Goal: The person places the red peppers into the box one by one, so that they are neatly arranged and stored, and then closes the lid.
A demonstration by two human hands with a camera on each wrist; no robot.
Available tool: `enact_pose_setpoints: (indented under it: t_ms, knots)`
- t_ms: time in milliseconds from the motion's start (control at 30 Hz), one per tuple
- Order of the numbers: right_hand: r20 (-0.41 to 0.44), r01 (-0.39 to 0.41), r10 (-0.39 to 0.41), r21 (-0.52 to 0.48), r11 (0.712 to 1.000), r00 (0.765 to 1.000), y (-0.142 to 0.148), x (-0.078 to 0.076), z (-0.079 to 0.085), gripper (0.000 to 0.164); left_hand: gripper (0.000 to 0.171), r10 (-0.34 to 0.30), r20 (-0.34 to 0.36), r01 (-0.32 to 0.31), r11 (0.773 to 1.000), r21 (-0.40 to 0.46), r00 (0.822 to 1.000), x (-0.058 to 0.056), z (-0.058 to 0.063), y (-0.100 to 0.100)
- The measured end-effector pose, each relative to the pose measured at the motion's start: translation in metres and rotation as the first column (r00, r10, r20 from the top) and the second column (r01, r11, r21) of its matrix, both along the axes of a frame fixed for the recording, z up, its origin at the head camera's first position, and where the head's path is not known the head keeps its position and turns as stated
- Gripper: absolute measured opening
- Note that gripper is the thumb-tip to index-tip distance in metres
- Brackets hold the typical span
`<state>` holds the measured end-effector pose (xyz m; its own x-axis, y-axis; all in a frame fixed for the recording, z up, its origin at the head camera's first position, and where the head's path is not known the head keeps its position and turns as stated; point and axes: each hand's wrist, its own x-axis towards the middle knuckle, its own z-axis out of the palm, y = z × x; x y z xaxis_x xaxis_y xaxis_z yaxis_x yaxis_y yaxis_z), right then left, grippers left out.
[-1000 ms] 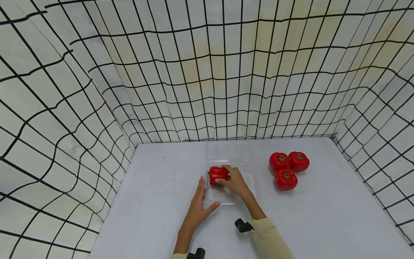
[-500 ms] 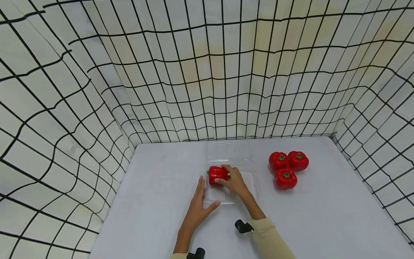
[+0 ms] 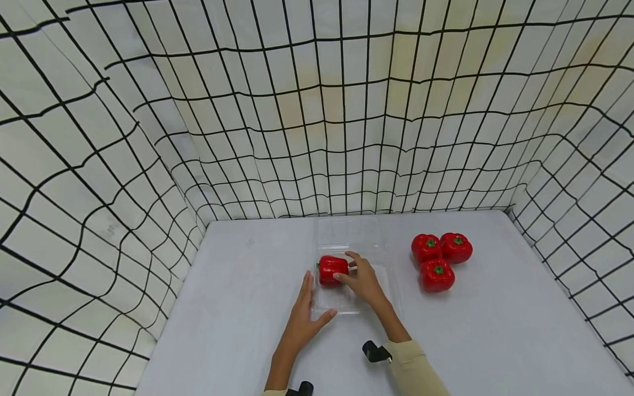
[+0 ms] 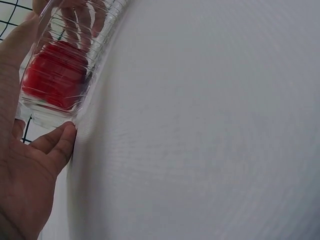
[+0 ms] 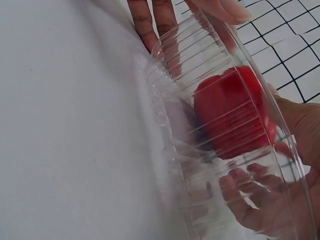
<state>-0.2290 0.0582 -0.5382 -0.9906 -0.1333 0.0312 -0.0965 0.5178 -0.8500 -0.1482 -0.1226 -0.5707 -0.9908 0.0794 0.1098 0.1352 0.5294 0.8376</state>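
Observation:
A red bell pepper (image 3: 333, 270) lies on its side in the left part of a clear plastic clamshell box (image 3: 337, 302), its stem facing left. The box's lid (image 3: 349, 233) is folded back, away from the person. My right hand (image 3: 364, 279) is over the box, fingers spread and slightly bent, with the thumb tip by the pepper. The right wrist view shows this hand (image 5: 270, 205) through the plastic, its fingers apart from the pepper (image 5: 232, 112). Along the box's left side rests my left hand (image 3: 299, 319), fingers straight, thumb toward the front edge.
Three more red bell peppers (image 3: 437, 275) stand clustered to the right of the box, stems up. The white table (image 3: 247, 308) is bounded at the back and sides by black netting (image 3: 346, 148) over white sheeting.
My right hand has loosened from the pepper and shifted slightly right, its index finger lifting away. The pepper stays in the box. The left hand has hardly moved.

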Motion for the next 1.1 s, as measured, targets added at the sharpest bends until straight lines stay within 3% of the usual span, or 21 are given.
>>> enact_pose_setpoints:
  t_ms: [167, 300, 533, 667, 867, 967, 1033, 1100]
  knots:
    - [-0.023, 0.069, -0.07, -0.055, 0.996, 0.997, 0.009, 0.002, 0.006, 0.066, 0.103, 0.007, 0.01, -0.007, 1.0, 0.001, 1.0, 0.001, 0.001, 0.0]
    - [-0.099, 0.097, -0.106, -0.096, 0.991, 0.989, 0.019, 0.004, 0.014, 0.06, 0.103, 0.009, 0.024, -0.009, 1.0, 0.01, 1.0, 0.001, 0.001, 0.001]
    - [-0.274, 0.194, -0.229, -0.148, 0.97, 0.934, 0.044, 0.004, 0.029, 0.048, 0.102, 0.009, 0.024, -0.01, 1.0, 0.016, 1.0, 0.0, 0.0, 0.001]
    - [-0.372, 0.269, -0.317, -0.176, 0.947, 0.872, 0.063, 0.006, 0.038, 0.045, 0.102, 0.008, 0.016, -0.008, 1.0, 0.017, 1.0, -0.001, 0.0, 0.001]
    - [-0.551, 0.385, -0.407, -0.161, 0.909, 0.729, 0.098, 0.009, 0.043, 0.051, 0.102, -0.01, 0.012, 0.01, 1.0, 0.018, 1.0, -0.002, 0.0, 0.003]
    - [-0.597, 0.456, -0.444, -0.143, 0.878, 0.668, 0.114, 0.012, 0.04, 0.061, 0.103, -0.01, 0.018, 0.01, 1.0, 0.015, 1.0, -0.002, 0.0, 0.003]
    - [-0.597, 0.517, -0.478, -0.12, 0.847, 0.644, 0.123, 0.014, 0.035, 0.066, 0.103, -0.006, 0.018, 0.006, 1.0, 0.01, 1.0, -0.002, 0.0, 0.003]
    - [-0.577, 0.564, -0.513, -0.107, 0.819, 0.635, 0.13, 0.016, 0.029, 0.069, 0.103, -0.002, 0.017, 0.002, 1.0, 0.006, 1.0, -0.001, 0.0, 0.002]
